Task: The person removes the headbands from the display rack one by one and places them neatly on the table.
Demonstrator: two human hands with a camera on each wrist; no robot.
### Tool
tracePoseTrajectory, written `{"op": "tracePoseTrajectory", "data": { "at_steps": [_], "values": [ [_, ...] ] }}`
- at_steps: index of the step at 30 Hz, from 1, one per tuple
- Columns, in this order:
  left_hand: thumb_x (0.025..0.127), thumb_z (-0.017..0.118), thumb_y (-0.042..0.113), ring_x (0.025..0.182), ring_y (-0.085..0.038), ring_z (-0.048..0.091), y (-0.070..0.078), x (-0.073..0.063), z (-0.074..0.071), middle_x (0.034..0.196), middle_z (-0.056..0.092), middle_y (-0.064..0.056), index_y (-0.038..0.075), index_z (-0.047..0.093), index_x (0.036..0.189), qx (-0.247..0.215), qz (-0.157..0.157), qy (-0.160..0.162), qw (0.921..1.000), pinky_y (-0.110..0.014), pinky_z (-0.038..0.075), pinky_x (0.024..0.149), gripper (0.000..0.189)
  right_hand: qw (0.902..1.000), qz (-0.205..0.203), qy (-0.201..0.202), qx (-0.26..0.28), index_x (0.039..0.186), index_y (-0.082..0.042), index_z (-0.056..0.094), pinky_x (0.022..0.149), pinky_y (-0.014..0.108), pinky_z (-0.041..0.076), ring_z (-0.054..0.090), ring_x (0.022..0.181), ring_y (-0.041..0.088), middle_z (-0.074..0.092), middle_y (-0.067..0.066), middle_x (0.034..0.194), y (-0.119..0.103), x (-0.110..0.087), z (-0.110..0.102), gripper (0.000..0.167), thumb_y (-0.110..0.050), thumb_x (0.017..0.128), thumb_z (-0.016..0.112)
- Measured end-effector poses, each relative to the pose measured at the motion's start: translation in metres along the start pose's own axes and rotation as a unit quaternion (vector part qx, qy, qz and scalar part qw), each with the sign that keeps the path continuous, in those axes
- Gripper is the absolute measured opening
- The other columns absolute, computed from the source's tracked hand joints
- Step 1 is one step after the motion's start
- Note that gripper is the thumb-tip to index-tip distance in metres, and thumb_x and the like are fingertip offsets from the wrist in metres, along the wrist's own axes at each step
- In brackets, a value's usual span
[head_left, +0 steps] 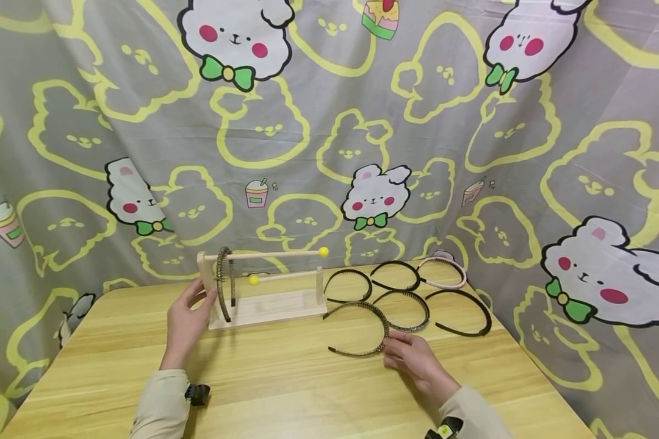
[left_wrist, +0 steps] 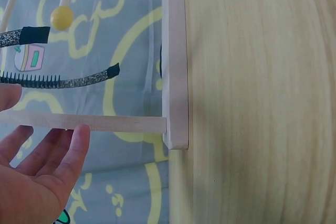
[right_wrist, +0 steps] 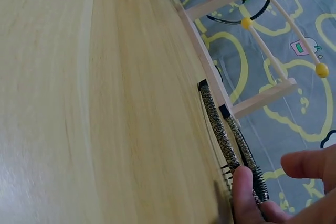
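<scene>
My left hand holds the left upright of a pale wooden headband rack, with the thumb on one side and fingers on the other. One dark toothed headband hangs on the rack's upper rod, close to that upright. Over at the right, my right hand has its fingers at the curved middle of a speckled toothed headband. In the right wrist view, part of this headband passes between the fingers, its ends close to the rack's base.
Several other headbands lie behind the right hand, among them a black one and a pale pink one. Yellow balls cap the upper rod and lower rod. A patterned curtain hangs behind the wooden table.
</scene>
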State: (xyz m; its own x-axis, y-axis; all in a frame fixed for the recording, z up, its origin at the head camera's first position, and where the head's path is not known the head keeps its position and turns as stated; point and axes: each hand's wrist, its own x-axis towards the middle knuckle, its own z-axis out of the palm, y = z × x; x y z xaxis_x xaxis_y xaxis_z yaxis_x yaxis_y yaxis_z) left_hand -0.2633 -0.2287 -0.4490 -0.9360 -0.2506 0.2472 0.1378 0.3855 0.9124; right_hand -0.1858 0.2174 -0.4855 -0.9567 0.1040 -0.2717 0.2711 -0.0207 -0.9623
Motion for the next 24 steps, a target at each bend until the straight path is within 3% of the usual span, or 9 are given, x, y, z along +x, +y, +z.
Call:
{"op": "tracePoseTrajectory", "data": {
  "at_steps": [5,11,16,24],
  "values": [
    [0.103,0.062,0.038,0.129,-0.031,0.057,0.000,0.000,0.000,0.148,0.056,-0.014,0.016,0.051,0.152,-0.001,0.000,0.001,1.0000,-0.005,0.048,0.072,0.055,0.9998,-0.011,0.010,-0.014,0.143,0.012,0.045,0.080,0.035,0.061,0.062,0.099,0.028,0.057,0.024,0.124,-0.002,-0.002,0.003,0.056,-0.006,0.096,0.068],
    [0.103,0.062,0.037,0.126,-0.028,0.057,-0.001,0.000,0.001,0.146,0.059,-0.013,0.017,0.053,0.151,0.005,0.001,0.009,0.9999,-0.007,0.050,0.071,0.054,0.9940,-0.076,0.009,-0.078,0.144,0.006,0.047,0.084,0.038,0.060,0.068,0.094,0.031,0.048,0.028,0.142,-0.016,-0.003,0.023,0.055,-0.015,0.098,0.068],
    [0.103,0.063,0.037,0.126,-0.027,0.057,-0.002,0.000,0.000,0.146,0.058,-0.013,0.017,0.053,0.151,0.003,-0.003,0.009,1.0000,-0.007,0.050,0.072,0.054,0.9866,-0.132,-0.004,-0.096,0.144,0.000,0.050,0.090,0.040,0.059,0.068,0.104,0.032,0.052,0.024,0.142,-0.038,-0.003,0.055,0.054,-0.020,0.098,0.070],
    [0.103,0.062,0.038,0.129,-0.029,0.056,-0.001,0.000,0.000,0.148,0.057,-0.013,0.016,0.052,0.152,-0.003,-0.003,0.001,1.0000,-0.005,0.048,0.074,0.055,0.9725,-0.205,-0.024,-0.109,0.139,-0.008,0.057,0.095,0.040,0.057,0.064,0.119,0.030,0.065,0.012,0.130,-0.072,-0.001,0.122,0.053,-0.033,0.096,0.074]
  ]
}}
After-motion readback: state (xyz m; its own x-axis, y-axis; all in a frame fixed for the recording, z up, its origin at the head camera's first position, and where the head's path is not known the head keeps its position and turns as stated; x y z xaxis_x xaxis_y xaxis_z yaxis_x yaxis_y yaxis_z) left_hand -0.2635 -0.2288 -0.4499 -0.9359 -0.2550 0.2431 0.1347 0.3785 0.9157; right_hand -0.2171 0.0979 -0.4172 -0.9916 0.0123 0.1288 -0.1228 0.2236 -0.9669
